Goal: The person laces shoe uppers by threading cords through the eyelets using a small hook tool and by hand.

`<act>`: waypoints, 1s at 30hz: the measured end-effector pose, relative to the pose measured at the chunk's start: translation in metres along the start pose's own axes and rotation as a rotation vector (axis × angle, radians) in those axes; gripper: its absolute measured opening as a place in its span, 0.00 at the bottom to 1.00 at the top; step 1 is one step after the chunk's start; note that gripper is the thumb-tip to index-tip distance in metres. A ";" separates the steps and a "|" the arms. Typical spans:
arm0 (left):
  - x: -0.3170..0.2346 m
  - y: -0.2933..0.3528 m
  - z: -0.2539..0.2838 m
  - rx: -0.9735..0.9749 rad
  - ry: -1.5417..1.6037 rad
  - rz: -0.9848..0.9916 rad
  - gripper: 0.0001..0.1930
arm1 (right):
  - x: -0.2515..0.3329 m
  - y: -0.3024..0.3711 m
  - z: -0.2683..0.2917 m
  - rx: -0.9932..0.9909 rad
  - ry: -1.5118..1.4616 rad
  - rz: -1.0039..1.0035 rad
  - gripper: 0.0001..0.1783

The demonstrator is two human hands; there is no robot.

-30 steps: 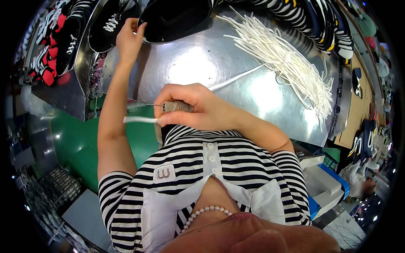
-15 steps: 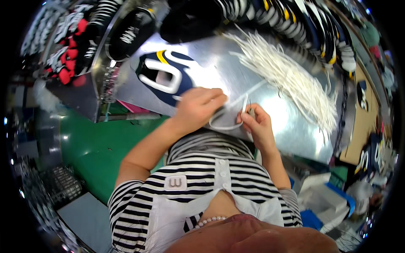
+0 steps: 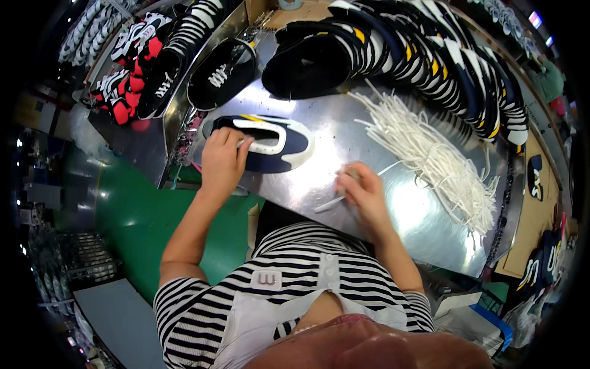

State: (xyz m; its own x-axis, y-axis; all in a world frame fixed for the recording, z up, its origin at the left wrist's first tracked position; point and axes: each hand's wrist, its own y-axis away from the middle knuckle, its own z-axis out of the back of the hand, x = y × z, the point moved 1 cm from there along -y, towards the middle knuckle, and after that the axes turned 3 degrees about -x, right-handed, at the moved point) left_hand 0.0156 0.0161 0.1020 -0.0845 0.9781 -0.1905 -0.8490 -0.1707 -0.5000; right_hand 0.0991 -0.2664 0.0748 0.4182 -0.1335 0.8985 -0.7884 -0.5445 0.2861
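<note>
At centre-left, the left hand (image 3: 224, 161) grips a shoe upper (image 3: 275, 147); the right hand (image 3: 364, 189) pinches a shoelace (image 3: 329, 204). Apparently lacing preparation (threading would need careful aim).

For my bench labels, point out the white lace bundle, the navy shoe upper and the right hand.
White lace bundle (image 3: 433, 157): head view, middle of the laces.
Navy shoe upper (image 3: 276, 146): head view, white band edging its opening.
Right hand (image 3: 364, 192): head view, back of the hand.

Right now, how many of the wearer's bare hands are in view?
2: the left hand holds the navy-and-white shoe upper; the right hand, farther right, holds a white lace. Neither is hidden.
</note>
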 end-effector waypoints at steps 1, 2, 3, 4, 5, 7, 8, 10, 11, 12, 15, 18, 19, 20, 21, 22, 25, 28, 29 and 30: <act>0.001 0.001 0.000 0.049 -0.031 -0.005 0.09 | 0.000 -0.016 -0.014 0.041 0.022 0.024 0.06; 0.000 0.000 -0.001 0.029 -0.028 -0.011 0.09 | -0.004 -0.035 -0.028 0.082 0.043 0.052 0.07; -0.001 -0.002 -0.002 0.031 -0.021 -0.049 0.10 | -0.011 -0.057 -0.041 0.090 0.080 0.133 0.07; 0.001 -0.005 -0.002 0.035 -0.018 -0.086 0.11 | -0.022 -0.076 -0.050 0.100 0.116 0.214 0.07; 0.005 -0.007 -0.001 0.060 -0.001 -0.087 0.12 | -0.030 -0.091 -0.057 0.094 0.131 0.199 0.08; 0.020 -0.008 -0.004 0.105 0.065 -0.086 0.11 | -0.042 -0.108 -0.066 0.089 0.218 0.120 0.11; 0.027 -0.010 -0.005 0.168 0.135 -0.085 0.11 | -0.043 -0.108 -0.068 0.091 0.221 0.125 0.11; 0.037 -0.021 -0.002 0.241 0.184 -0.029 0.13 | -0.041 -0.102 -0.070 0.020 0.133 0.049 0.07; 0.034 -0.028 0.005 0.330 0.290 0.093 0.13 | -0.045 -0.103 -0.069 0.021 0.123 0.074 0.07; 0.033 -0.032 0.006 0.419 0.395 0.216 0.14 | -0.048 -0.102 -0.068 0.015 0.126 0.071 0.07; 0.049 -0.032 0.002 0.503 0.428 0.146 0.15 | -0.046 -0.101 -0.065 0.010 0.190 0.098 0.07; 0.066 -0.025 -0.010 0.542 0.358 -0.031 0.18 | -0.052 -0.106 -0.065 -0.002 0.235 0.132 0.06; 0.063 -0.023 -0.015 0.645 0.515 0.210 0.20 | -0.049 -0.103 -0.066 -0.002 0.214 0.137 0.06; 0.060 -0.020 -0.018 0.741 0.670 0.455 0.23 | -0.051 -0.101 -0.066 0.000 0.217 0.138 0.06; 0.061 -0.022 -0.015 0.989 1.001 0.799 0.30 | -0.054 -0.099 -0.066 -0.004 0.221 0.171 0.06; 0.057 -0.025 -0.023 1.108 1.182 0.886 0.35 | -0.053 -0.099 -0.064 -0.006 0.233 0.211 0.06; 0.030 -0.019 -0.039 1.079 1.087 1.064 0.36 | -0.054 -0.086 -0.059 -0.017 0.282 0.215 0.07; 0.013 -0.010 -0.068 1.052 1.304 1.001 0.28 | -0.059 -0.078 -0.053 -0.104 0.279 0.251 0.07; 0.005 -0.011 -0.071 0.966 1.258 0.964 0.25 | -0.055 -0.075 -0.047 -0.109 0.246 0.225 0.07; -0.004 -0.013 -0.072 0.931 1.341 1.004 0.26 | -0.051 -0.076 -0.042 -0.111 0.145 0.172 0.08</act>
State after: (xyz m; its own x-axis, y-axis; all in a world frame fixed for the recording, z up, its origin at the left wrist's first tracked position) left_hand 0.0645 0.0059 0.0479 -0.6372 -0.2217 -0.7382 -0.7601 0.0221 0.6494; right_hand 0.1187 -0.1837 0.0215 0.2107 -0.0921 0.9732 -0.8904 -0.4289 0.1522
